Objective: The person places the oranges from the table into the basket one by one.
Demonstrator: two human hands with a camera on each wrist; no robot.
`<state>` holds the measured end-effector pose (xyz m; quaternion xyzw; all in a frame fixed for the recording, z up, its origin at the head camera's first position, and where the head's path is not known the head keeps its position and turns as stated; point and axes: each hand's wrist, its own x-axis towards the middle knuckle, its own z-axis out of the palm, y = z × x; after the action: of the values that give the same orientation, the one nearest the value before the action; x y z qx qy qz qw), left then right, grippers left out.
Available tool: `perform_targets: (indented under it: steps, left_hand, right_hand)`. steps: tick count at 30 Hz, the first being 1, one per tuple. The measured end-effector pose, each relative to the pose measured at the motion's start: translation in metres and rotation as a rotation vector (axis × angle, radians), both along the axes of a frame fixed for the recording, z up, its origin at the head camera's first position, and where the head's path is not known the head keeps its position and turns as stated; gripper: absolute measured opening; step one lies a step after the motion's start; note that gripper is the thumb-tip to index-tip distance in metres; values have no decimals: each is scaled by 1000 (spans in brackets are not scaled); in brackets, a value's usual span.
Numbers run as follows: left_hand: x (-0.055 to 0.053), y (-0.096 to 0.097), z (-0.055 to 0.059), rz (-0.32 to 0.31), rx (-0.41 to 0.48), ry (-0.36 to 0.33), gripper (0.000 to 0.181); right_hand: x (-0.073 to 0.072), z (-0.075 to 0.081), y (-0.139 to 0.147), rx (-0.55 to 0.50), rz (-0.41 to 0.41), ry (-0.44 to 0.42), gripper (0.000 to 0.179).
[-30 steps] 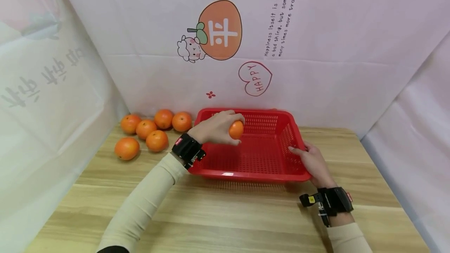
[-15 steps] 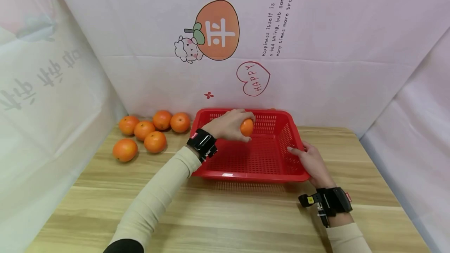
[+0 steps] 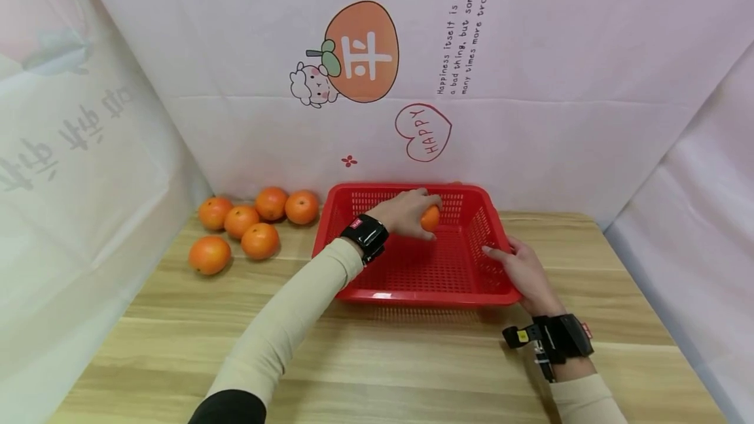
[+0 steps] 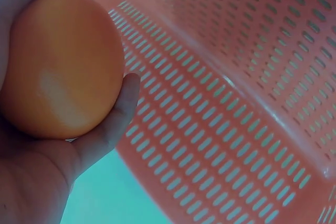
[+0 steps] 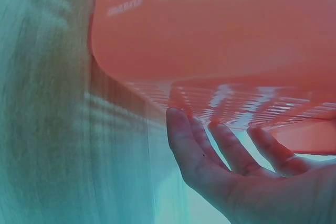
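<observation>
My left hand [image 3: 409, 213] holds an orange [image 3: 430, 218] over the inside of a red plastic basket [image 3: 412, 296]. In the left wrist view its fingers and thumb curl round the orange [image 4: 65, 66], with the slotted basket floor [image 4: 194, 103] behind. My right hand [image 3: 529, 277] grips the basket's right end, its thumb over the rim. From the right wrist view, the right hand's fingertips [image 5: 178, 119] meet the basket's outer side [image 5: 220, 35]. Whether anything lies under the left hand inside the basket is partly hidden.
Several oranges [image 3: 260, 241] sit in a loose group on the wooden table [image 3: 377, 371], left of the basket. A printed white cloth [image 3: 530, 156] stands behind the table, and white sheets hang at both sides.
My left hand has moved to the right over the basket with the orange in it. The right hand keeps its hold on the basket's end.
</observation>
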<state>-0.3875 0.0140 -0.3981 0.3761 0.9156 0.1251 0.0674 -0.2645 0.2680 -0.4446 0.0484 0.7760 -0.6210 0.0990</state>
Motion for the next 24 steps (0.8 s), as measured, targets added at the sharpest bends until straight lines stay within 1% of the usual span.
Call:
perform_targets:
  steps: [2, 5, 8, 10, 13, 17, 21, 24]
  left_hand:
    - [-1, 6, -5, -5, -15, 5, 66]
    - [-1, 19, -10, -33, -33, 13, 66]
    - [-1, 35, -14, -64, -53, 18, 65]
    - [-1, 45, -16, -71, -69, 24, 65]
    - [-2, 59, -19, -64, -132, 38, 69]
    - [-4, 72, -26, -58, -229, 72, 76]
    - [-7, 78, -32, -47, -259, 96, 77]
    - [-9, 78, -35, -24, -269, 92, 76]
  right_hand:
    - [0, 0, 1, -1, 2, -1, 67]
    - [1, 0, 3, 4, -1, 1, 67]
    - [2, 0, 5, 12, -3, 2, 67]
    - [2, 0, 6, 15, -2, 2, 68]
    - [2, 0, 7, 6, 6, -1, 68]
    - [2, -1, 6, -5, 5, -11, 68]
    - [0, -3, 5, -4, 2, -21, 67]
    - [-2, -3, 3, -1, 3, -28, 67]
